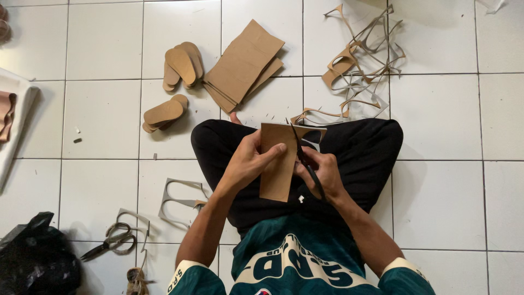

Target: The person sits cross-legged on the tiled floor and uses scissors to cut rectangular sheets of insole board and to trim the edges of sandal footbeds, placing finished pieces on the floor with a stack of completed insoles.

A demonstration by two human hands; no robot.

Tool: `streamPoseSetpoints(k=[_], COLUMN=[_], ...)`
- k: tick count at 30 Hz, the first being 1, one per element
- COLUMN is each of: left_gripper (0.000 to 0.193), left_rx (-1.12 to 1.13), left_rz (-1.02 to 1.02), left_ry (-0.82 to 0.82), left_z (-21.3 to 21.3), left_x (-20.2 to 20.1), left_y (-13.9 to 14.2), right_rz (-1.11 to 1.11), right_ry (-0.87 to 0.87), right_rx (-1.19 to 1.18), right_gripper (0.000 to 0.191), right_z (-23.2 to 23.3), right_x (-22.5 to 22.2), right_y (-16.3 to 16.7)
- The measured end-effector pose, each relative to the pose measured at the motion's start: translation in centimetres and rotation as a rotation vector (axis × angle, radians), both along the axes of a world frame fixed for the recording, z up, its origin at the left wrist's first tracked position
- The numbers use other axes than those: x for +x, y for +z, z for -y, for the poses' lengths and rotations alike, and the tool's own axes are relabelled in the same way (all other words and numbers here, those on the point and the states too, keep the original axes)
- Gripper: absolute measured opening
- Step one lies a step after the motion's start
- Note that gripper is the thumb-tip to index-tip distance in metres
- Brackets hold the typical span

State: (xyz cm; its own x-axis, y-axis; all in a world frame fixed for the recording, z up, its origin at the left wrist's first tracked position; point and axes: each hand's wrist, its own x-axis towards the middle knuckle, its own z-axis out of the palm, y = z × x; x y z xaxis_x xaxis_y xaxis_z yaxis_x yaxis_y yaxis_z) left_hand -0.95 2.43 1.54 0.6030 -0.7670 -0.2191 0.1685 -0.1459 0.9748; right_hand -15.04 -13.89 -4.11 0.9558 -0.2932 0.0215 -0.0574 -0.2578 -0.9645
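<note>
I sit cross-legged on a white tiled floor. My left hand [248,164] grips a brown cardboard sheet [277,169] above my lap, thumb across its front. My right hand [322,172] holds black scissors [303,158], blades pointing up along the sheet's right edge, cutting into it. A curled offcut strip [311,131] hangs off the top right of the sheet.
A stack of cardboard sheets [243,63] lies ahead, with two piles of sole-shaped cutouts [183,65] [164,113] to its left. Offcut scraps [360,54] lie at the upper right. Another pair of scissors [112,240], a cut-out scrap [183,199] and a black bag [35,259] sit to my left.
</note>
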Motion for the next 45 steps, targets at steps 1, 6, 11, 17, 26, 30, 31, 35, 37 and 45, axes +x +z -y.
streamPoseSetpoints(k=[1, 6, 11, 17, 26, 30, 31, 35, 37, 45], left_gripper=[0.038, 0.038, 0.04, 0.041, 0.038, 0.038, 0.039, 0.041, 0.046, 0.085], left_rx=[0.026, 0.069, 0.026, 0.109, 0.141, 0.236, 0.278, 0.082, -0.195, -0.548], left_rz=[0.007, 0.027, 0.013, 0.049, 0.094, 0.107, 0.107, -0.139, -0.581, -0.085], left_ry=[-0.007, -0.048, -0.082, -0.109, -0.155, -0.192, -0.212, -0.265, 0.103, 0.616], left_z=[0.0, 0.0, 0.0, 0.0, 0.4, 0.0, -0.1, -0.6, 1.1, 5.6], left_x=[0.1, 0.5, 0.9, 1.5, 2.0, 2.7, 3.1, 4.3, 2.9, -4.1], left_y=[0.0, 0.1, 0.1, -0.2, 0.2, -0.6, -1.1, -3.4, -5.0, -6.9], right_rz=[0.015, -0.052, -0.076, -0.09, -0.006, -0.093, -0.131, -0.144, -0.039, -0.137], right_ry=[-0.001, -0.01, -0.015, -0.018, 0.041, 0.029, 0.028, -0.014, -0.067, -0.238], right_rx=[-0.003, -0.036, -0.078, -0.063, -0.027, -0.024, -0.026, -0.078, -0.01, 0.123], right_gripper=[0.035, 0.035, 0.035, 0.031, 0.022, 0.023, 0.024, 0.026, 0.027, 0.029], right_z=[0.0, 0.2, 0.2, 0.3, 0.8, 0.9, 0.9, 0.4, 0.0, -1.6], right_x=[-0.1, -0.3, -0.2, -0.4, -0.8, -1.1, -1.2, -0.9, -0.3, 2.4], right_y=[0.1, 0.7, 1.1, 1.3, 0.9, 0.2, 0.0, -0.7, -0.9, -0.2])
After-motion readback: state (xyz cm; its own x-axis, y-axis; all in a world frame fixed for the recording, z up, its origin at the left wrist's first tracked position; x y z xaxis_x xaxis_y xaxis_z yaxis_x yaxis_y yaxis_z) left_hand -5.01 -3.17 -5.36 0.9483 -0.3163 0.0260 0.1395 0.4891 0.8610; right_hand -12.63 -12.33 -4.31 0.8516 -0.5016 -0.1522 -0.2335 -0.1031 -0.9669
